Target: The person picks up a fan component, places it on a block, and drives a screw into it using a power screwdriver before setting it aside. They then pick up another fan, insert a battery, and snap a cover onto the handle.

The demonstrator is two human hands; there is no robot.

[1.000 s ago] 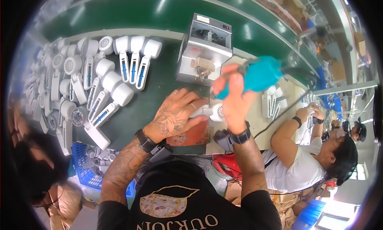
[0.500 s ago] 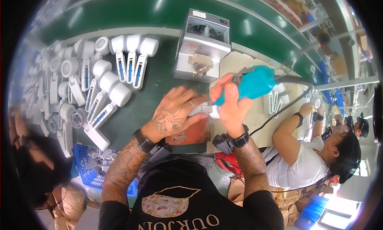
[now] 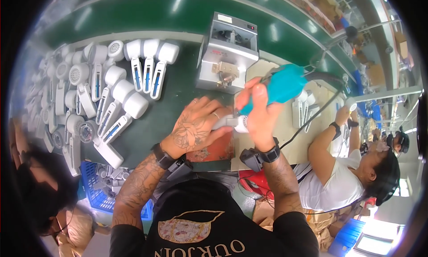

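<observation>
My left hand (image 3: pixel 191 128) is closed around a white shower head (image 3: pixel 229 120) with a grey band, holding it down low over the bench; the fingers hide much of it. My right hand (image 3: pixel 263 112) grips a teal corded electric screwdriver (image 3: pixel 285 84), tilted with its nose toward the shower head. Whether the tip touches it is hidden behind the fingers. A red patterned pad (image 3: pixel 214 149) lies just below my left fingers. Beyond both hands stands a grey metal machine (image 3: pixel 227 54) with an open top.
Many white shower heads with blue-striped handles (image 3: pixel 157 79) crowd the bench's left side; several more (image 3: pixel 301 108) lie at right. The screwdriver's black cord (image 3: pixel 307 125) crosses the right side. A blue basket of parts (image 3: pixel 101 199) sits below left. A co-worker (image 3: pixel 336 177) works at right.
My right hand and the screwdriver have shifted slightly, the tool's rear tipping upward. My left hand keeps its hold on the shower head. The co-worker's hands have moved a little.
</observation>
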